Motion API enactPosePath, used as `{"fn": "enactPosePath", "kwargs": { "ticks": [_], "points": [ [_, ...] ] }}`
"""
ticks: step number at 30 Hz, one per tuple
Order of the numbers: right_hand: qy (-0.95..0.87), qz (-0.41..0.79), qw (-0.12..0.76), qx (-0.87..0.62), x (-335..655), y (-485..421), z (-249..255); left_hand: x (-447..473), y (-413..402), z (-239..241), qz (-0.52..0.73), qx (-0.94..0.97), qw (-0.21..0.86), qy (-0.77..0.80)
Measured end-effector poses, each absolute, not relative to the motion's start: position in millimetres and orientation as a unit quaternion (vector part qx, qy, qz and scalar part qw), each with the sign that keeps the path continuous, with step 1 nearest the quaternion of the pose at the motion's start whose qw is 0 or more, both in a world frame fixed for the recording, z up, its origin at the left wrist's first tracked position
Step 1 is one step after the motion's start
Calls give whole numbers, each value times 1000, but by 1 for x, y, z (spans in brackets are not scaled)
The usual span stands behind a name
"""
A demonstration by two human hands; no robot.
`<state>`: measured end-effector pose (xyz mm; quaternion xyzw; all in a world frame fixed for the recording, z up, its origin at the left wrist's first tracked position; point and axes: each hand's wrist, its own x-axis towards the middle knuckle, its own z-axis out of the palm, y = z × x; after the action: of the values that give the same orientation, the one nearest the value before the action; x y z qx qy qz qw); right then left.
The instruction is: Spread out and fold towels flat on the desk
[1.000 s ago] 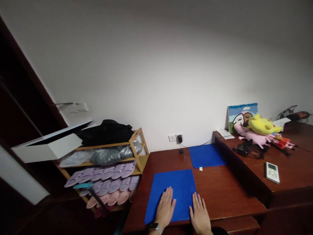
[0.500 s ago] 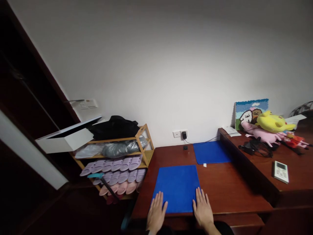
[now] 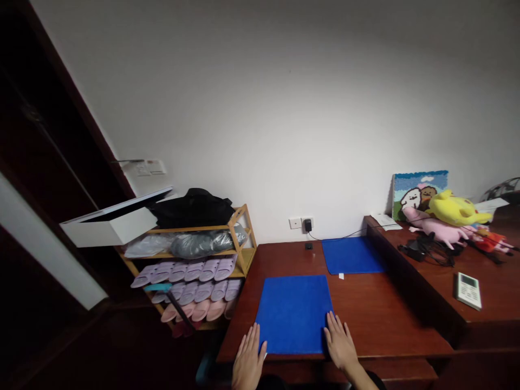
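A blue mat (image 3: 294, 313) lies flat on the dark wooden desk (image 3: 365, 309), near its front edge. My left hand (image 3: 247, 362) rests open at the mat's near left corner, fingers stretched forward. My right hand (image 3: 340, 344) lies open at the mat's near right corner, fingertips touching its edge. Neither hand holds anything. A second blue mat (image 3: 351, 254) lies farther back on the desk, near the wall.
A wooden shoe rack (image 3: 199, 260) with several purple and pink slippers stands left of the desk, a white box (image 3: 111, 225) and black bag on top. A raised desk on the right carries plush toys (image 3: 450, 216), cables and a remote (image 3: 468, 290). A wall socket (image 3: 303, 223) sits behind.
Both hands have slid back off the mat's surface toward its near corners and spread wider apart. The view has shifted slightly to the left.
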<state>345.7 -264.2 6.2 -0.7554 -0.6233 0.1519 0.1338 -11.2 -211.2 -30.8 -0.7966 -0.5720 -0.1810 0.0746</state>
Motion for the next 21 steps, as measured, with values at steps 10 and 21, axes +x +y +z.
{"fn": "enactPosePath", "kwargs": {
  "ticks": [10,21],
  "points": [
    [-605,146,127,-772,345,-205,31,-7,-215,-27,-180,-790,81,-581],
    [-625,121,108,-764,352,-181,9,-11,-213,-39,-197,-786,109,-575]
  ]
}}
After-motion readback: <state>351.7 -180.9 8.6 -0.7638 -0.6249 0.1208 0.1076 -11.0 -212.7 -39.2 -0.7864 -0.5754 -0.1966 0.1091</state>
